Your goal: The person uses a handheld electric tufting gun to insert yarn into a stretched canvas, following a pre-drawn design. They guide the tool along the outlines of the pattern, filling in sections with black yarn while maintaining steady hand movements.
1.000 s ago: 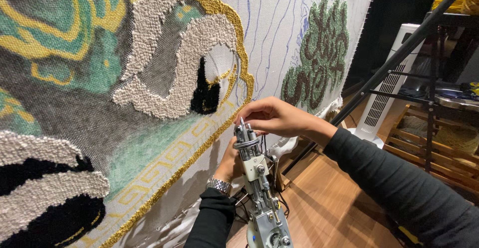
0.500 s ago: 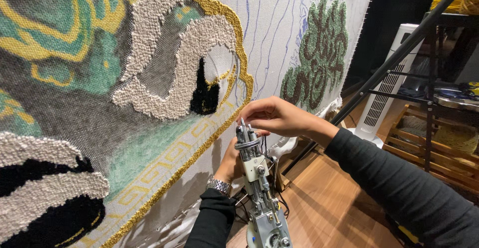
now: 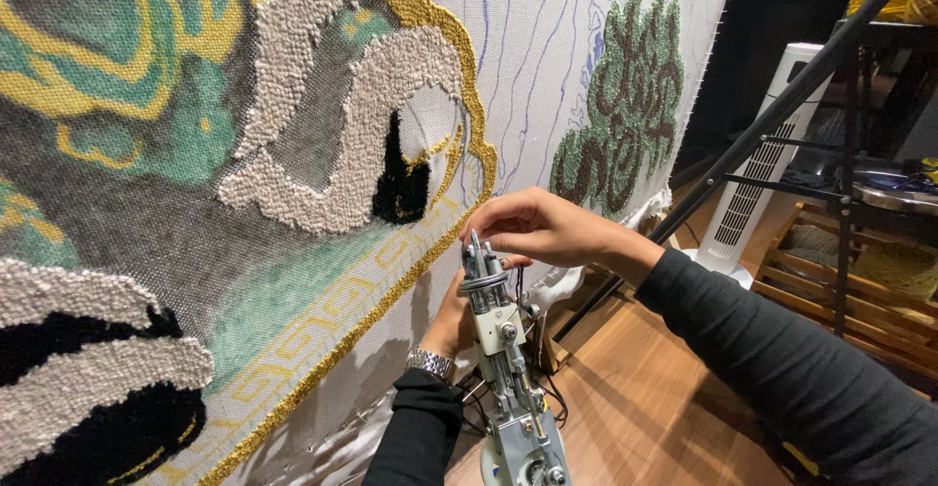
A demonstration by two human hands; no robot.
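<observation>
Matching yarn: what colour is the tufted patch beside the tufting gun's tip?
Black tufted patch, edged in gold yarn; head view.

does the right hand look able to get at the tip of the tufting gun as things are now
Probably yes. The right hand is already curled over the top end of the tufting gun, its fingers at the metal tip, with nothing between them. The left hand sits behind the gun body, lower down, out of the way.

No packages, labels, signs or screens show anywhere around my tufting gun (image 3: 508, 369); nothing of that kind on the cloth (image 3: 293, 154) left of it, nor by the white fan (image 3: 757, 183) to its right; I see none at all.
</observation>
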